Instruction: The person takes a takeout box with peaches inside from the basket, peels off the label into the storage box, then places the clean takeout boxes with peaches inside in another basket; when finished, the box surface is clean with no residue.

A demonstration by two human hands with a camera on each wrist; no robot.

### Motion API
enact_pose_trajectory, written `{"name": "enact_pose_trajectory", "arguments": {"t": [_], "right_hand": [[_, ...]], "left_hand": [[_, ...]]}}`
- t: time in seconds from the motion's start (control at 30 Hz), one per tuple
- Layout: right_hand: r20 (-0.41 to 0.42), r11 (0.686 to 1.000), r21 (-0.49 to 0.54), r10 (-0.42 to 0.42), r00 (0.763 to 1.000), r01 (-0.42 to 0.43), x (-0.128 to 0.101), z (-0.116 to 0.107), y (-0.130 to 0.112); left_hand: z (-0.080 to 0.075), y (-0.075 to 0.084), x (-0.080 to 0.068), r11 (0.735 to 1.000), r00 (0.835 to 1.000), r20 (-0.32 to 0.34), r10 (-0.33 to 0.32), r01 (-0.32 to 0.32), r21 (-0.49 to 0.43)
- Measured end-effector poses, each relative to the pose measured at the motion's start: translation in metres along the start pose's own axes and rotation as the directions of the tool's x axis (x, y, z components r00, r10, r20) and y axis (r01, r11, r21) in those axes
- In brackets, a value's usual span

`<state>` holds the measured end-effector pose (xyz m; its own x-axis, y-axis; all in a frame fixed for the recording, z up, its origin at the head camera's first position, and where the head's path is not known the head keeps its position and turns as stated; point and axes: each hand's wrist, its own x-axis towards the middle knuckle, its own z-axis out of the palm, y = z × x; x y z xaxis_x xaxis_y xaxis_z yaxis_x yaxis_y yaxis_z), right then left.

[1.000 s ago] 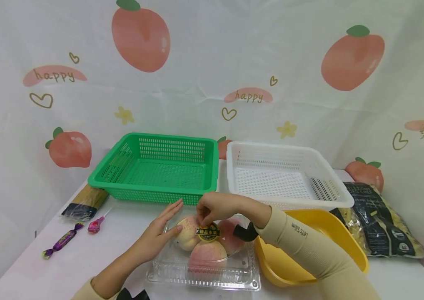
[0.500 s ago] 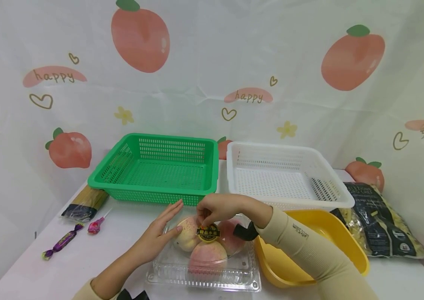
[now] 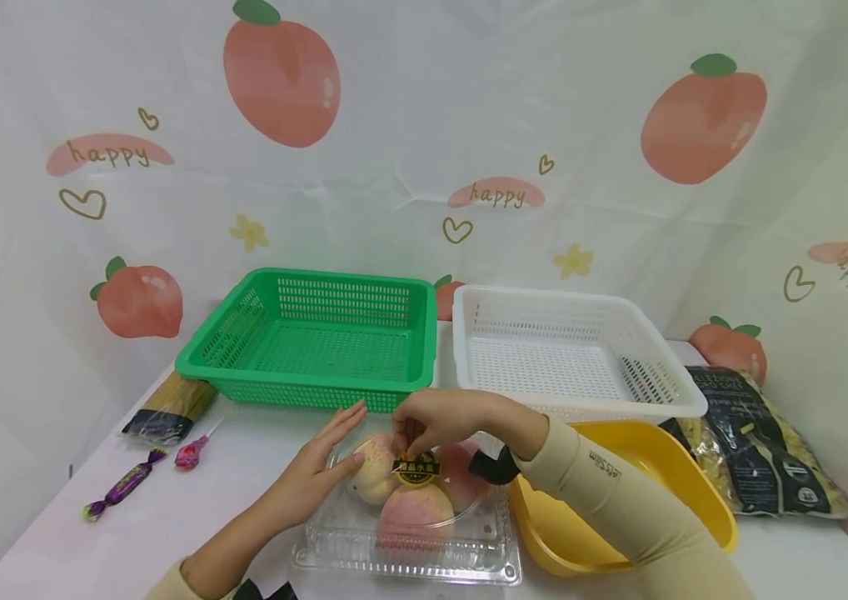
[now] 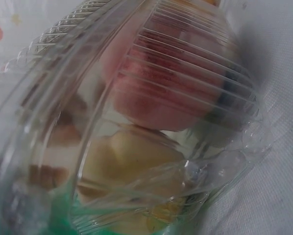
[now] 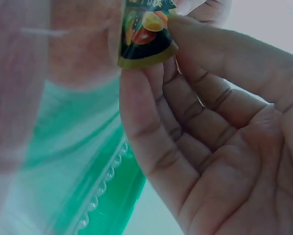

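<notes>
A clear plastic clamshell box (image 3: 409, 546) with three peaches (image 3: 415, 505) sits on the table in front of me. My left hand (image 3: 322, 467) lies flat against the box's left side, fingers straight. My right hand (image 3: 424, 425) pinches the edge of the black and gold sticker (image 3: 416, 468) on the lid. In the right wrist view the sticker (image 5: 146, 34) is held between thumb and fingertips (image 5: 136, 98). The left wrist view shows the ribbed box (image 4: 151, 112) and peaches up close.
A green basket (image 3: 311, 337) and a white basket (image 3: 566, 350) stand behind the box. A yellow bowl (image 3: 664, 467) is at the right, beside a dark bag of pasta (image 3: 761, 442). At the left lie a spaghetti pack (image 3: 169, 408), a lollipop (image 3: 195, 450) and a purple candy (image 3: 120, 485).
The sticker under my right fingers has shifted and tilted a little. Both hands stay where they were.
</notes>
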<state>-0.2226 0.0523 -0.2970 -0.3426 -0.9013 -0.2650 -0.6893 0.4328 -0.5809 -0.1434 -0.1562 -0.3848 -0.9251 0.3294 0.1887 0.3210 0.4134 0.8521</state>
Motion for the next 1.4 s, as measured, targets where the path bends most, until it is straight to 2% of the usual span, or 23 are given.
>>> {"name": "enact_pose_trajectory", "arguments": {"t": [0.3,0.47,1.13,1.4], "right_hand": [[-0.026,0.999,-0.012,0.031,0.999,-0.031,-0.0037,-0.0017,0.0036],[-0.028,0.999,-0.040,0.020,0.999,-0.021,-0.0049,-0.0019,0.0059],[0.021,0.999,-0.047,0.025,0.999,-0.024,-0.0049,-0.0012,0.0072],[0.054,0.999,-0.016,0.042,0.998,-0.041,-0.0052,-0.0019,0.0054]], "left_hand": [[0.0008,-0.0002,-0.0006,1.000,1.000,-0.002,0.013,-0.013,0.008],[0.0004,0.0015,-0.0008,1.000,1.000,-0.001,0.011,-0.011,0.000],[-0.0001,0.0022,-0.0004,1.000,1.000,0.003,0.005,-0.005,-0.004],[-0.0004,0.0018,-0.0001,1.000,1.000,0.007,-0.004,0.004,-0.008]]}}
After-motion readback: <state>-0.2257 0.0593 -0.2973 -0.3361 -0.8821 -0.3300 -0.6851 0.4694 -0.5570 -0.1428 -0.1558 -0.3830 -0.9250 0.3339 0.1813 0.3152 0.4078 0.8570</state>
